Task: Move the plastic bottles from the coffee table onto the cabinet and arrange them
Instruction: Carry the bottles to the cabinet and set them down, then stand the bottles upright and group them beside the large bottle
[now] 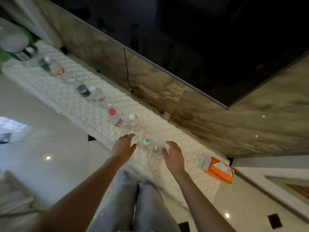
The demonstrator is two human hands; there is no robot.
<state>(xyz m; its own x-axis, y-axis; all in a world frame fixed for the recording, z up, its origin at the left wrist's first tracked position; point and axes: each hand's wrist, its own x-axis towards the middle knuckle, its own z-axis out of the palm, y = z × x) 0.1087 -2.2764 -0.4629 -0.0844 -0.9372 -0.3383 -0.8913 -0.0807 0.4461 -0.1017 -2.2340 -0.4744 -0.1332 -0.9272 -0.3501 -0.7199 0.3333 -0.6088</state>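
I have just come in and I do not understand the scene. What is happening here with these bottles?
A person stands at a long cabinet covered with a white quilted cloth and lines up plastic bottles under a wall television. The left hand and right hand, both open, flank a clear bottle with a green and white cap, not gripping it. More bottles stand in a row further along. An orange tissue pack lies nearby.

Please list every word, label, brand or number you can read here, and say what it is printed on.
None is readable.
Red-banded label on the red-capped clear plastic bottle: too blurred.
Label on the white-capped clear plastic bottle: too blurred.
Orange tissue packet: no print legible.
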